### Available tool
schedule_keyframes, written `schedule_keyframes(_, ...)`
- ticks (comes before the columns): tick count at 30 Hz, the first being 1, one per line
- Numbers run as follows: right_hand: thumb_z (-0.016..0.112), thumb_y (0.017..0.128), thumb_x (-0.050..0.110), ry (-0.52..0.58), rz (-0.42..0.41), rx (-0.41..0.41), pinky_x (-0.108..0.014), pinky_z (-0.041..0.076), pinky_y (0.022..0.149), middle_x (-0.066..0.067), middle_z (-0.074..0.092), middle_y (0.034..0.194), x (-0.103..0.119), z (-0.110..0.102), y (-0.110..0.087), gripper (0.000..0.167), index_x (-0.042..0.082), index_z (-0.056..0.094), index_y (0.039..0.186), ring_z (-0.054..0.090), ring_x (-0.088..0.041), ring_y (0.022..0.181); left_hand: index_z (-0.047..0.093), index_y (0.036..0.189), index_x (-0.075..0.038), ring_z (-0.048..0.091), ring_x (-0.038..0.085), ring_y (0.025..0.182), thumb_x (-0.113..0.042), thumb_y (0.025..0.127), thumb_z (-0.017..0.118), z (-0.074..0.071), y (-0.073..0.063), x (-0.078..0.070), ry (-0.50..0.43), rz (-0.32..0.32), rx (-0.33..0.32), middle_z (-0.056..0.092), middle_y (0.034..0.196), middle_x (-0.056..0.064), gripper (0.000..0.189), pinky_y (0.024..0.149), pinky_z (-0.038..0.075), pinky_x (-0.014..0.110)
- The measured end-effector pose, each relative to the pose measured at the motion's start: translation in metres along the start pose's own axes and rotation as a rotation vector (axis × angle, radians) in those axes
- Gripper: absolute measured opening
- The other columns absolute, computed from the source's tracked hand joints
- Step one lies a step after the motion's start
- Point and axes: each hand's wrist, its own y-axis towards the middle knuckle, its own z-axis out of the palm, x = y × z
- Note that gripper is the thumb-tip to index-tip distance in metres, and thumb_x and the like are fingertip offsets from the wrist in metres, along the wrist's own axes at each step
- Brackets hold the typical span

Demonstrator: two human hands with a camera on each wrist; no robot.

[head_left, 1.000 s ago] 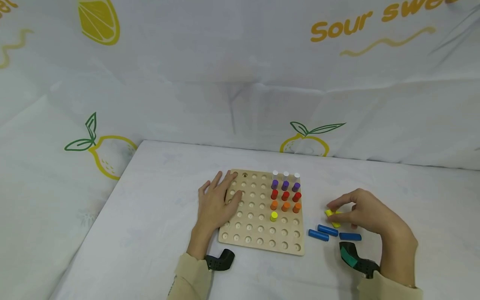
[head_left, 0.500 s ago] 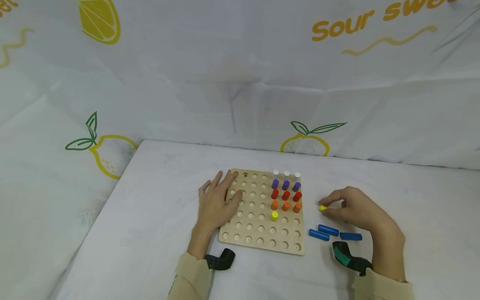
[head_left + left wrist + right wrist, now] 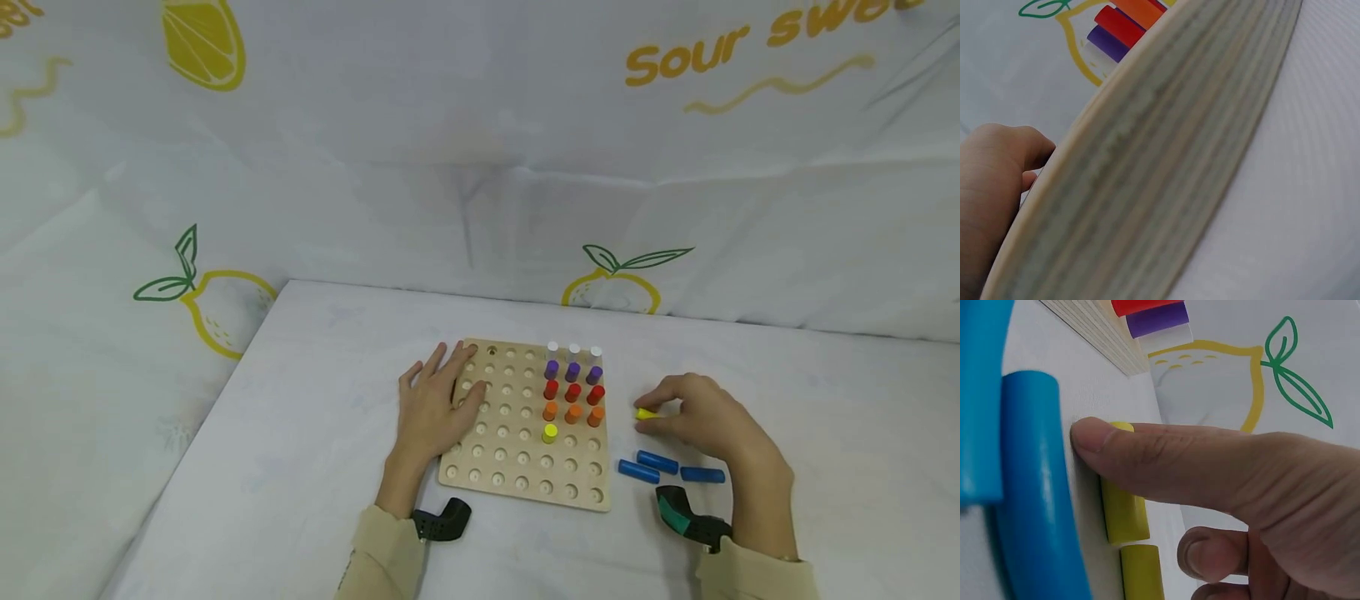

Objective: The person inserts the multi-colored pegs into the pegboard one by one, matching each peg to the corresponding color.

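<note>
My left hand [image 3: 435, 412] lies with spread fingers over the left edge of a wooden pegboard [image 3: 504, 433]. In the left wrist view the thumb [image 3: 1029, 147] is at the board's thick edge. To the right of the board, my right hand [image 3: 705, 417] pinches a yellow peg [image 3: 645, 413] between thumb and fingers, close to the table. The right wrist view shows this yellow peg [image 3: 1127, 519] partly behind the thumb, with another yellow peg [image 3: 1142, 572] just below. On the board stand rows of white, purple [image 3: 573, 372], red and orange pegs, plus one yellow peg [image 3: 550, 433].
Blue pegs [image 3: 657, 462] lie on the white cloth between the board and my right wrist. A hanging cloth with lemon prints [image 3: 611, 292] rises behind the table's back edge. Holes without pegs cover the board's left and front parts.
My right hand has moved left, toward the board, carrying yellow from beside the blue pegs. The left hand and board have stayed in place.
</note>
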Motion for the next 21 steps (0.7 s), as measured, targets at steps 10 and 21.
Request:
schedule_keyframes(10, 0.084, 0.084, 0.028, -0.020, -0.023, -0.010, -0.046, 0.056, 0.081, -0.015, 0.077, 0.113, 0.004, -0.001, -0.003, 0.028, 0.010, 0.082, 0.105, 0.061, -0.035, 0.102, 0.055, 0.148, -0.025, 0.036, 0.024, 0.154, -0.044, 0.096, 0.056, 0.000, -0.001, 0.000, 0.004, 0.000, 0.002, 0.051, 0.157, 0.000, 0.056, 0.121, 0.021, 0.055)
schedule_keyframes(21, 0.081, 0.087, 0.022, 0.190, -0.220, -0.049, -0.023, 0.040, 0.051, -0.002, 0.078, 0.102, 0.015, -0.002, -0.014, 0.017, 0.013, 0.082, 0.102, 0.046, -0.008, 0.060, 0.055, 0.148, -0.025, 0.036, 0.023, 0.154, -0.044, 0.096, 0.056, 0.001, 0.001, 0.002, 0.019, 0.002, -0.002, 0.050, 0.157, -0.001, 0.055, 0.121, 0.021, 0.054)
